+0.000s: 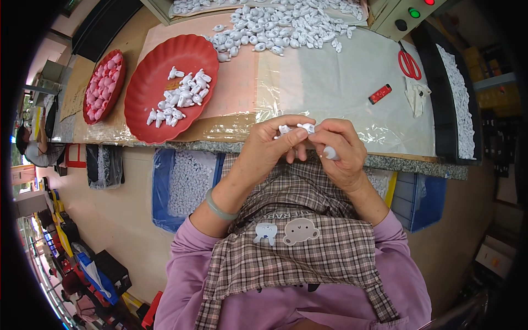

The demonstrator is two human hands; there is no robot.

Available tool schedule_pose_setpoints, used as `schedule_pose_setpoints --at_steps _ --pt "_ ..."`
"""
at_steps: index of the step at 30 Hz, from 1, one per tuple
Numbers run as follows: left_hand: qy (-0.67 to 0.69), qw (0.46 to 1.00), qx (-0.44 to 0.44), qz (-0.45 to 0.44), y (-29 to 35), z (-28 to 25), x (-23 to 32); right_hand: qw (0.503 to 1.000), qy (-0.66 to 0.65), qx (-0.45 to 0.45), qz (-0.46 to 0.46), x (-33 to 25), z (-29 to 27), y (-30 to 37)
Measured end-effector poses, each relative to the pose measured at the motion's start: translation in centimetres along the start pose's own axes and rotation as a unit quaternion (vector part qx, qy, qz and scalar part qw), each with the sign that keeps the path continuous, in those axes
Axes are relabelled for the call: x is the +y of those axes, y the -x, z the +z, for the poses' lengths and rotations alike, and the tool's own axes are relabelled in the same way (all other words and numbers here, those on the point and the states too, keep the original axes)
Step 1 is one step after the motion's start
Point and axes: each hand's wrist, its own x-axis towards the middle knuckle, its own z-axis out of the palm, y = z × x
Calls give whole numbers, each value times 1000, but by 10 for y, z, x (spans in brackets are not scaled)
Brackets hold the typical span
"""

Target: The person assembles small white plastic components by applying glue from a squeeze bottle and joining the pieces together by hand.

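Both hands meet over the front edge of the table. Between the fingertips of my left hand (270,144) is a small white plastic figure part (284,130). My right hand (345,154) is closed, its thumb and fingers close against another small white piece (306,128) where the hands come together; which hand grips that piece, I cannot tell. A white rounded object (330,153), perhaps the end of a small bottle, pokes out from under the right fingers. Most of it is hidden in the palm.
A large red scalloped bowl (144,104) holds several white figures. Left of it, a smaller red bowl (122,71) contains pink pieces. White parts (275,30) are heaped at the back. Red scissors (408,65), a red lighter-like object (380,94) and a black tray (448,104) lie rightward; blue crates (160,190) stand below.
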Motion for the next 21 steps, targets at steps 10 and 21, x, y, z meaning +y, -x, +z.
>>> schedule_pose_setpoints --at_steps 10,21 --pt "101 994 5 -41 5 -12 -2 999 -14 -26 -43 5 -1 -3" --pt "165 985 -3 -48 9 -15 3 973 -182 -75 123 -7 -5 -4"
